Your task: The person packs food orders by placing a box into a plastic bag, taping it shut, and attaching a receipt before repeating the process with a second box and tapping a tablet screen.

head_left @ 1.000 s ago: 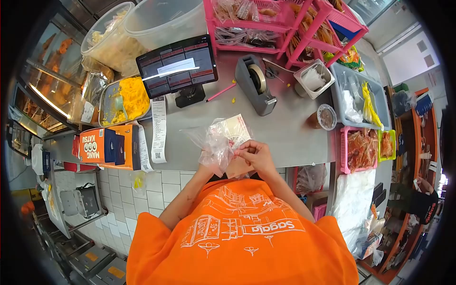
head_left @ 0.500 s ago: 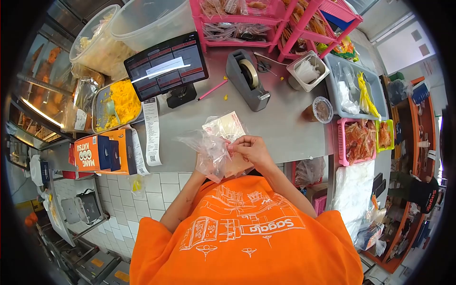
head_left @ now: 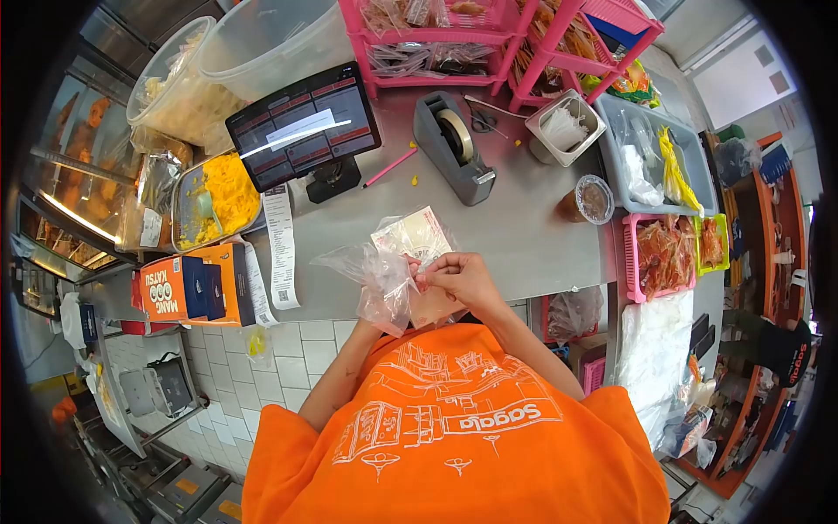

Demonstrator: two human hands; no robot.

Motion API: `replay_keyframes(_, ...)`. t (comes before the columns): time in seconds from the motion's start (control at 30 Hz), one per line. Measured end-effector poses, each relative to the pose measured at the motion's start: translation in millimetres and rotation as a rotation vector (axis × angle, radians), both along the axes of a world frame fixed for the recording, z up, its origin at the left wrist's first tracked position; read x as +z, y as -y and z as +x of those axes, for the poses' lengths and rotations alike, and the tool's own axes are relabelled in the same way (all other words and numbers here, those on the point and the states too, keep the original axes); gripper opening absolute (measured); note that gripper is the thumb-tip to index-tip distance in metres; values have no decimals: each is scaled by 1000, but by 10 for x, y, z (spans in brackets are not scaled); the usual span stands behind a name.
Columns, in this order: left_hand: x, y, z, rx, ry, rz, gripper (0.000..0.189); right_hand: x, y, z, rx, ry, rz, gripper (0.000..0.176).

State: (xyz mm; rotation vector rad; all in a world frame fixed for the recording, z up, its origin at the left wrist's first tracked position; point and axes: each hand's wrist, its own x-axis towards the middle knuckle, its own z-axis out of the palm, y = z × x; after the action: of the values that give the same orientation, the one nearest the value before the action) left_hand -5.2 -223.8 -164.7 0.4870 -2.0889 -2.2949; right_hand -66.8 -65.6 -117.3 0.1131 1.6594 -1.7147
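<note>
Close to my body, over the front edge of the metal counter point(head_left: 532, 253), my left hand point(head_left: 381, 306) is closed on a clear plastic bag point(head_left: 384, 278); the crinkled film covers much of that hand. My right hand point(head_left: 460, 281) pinches at the bag's right side, its thumb and forefinger meeting the left fingertips. Just beyond the hands, a flat cream paper packet point(head_left: 417, 232) with printing shows partly, overlapped by the bag and fingers. Its near part, brownish, appears below my right hand.
A tape dispenser point(head_left: 454, 148), a pink pencil point(head_left: 389, 168) and a tablet point(head_left: 305, 127) stand beyond the hands. Receipts point(head_left: 281, 249) and orange boxes point(head_left: 196, 286) lie left, near a tray of yellow food point(head_left: 185, 229). Rightward are a drink cup point(head_left: 594, 201) and a pink basket point(head_left: 635, 262).
The bag's loose left end has shifted slightly outward to the left. Both hands stay almost in place, fingers still together at the bag.
</note>
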Motion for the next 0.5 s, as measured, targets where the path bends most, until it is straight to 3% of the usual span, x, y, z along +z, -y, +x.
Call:
replay_keyframes(0.1,41,-1,-10,-63,-11,-159,20,18,-5,20,-4,-3,-8,12)
replay_keyframes(0.17,-35,6,9,-26,90,223,20,24,0,23,-4,-10,-15,13)
replay_keyframes(0.3,-106,20,8,-45,176,238,21,37,4,20,-25,-6,-18,14)
replay_keyframes(0.4,-282,103,14,-82,93,457,20,-9,19,-2,-54,-8,-13,14)
replay_keyframes(0.5,-523,164,24,-234,28,440,34,-43,53,1,-97,-35,-5,13)
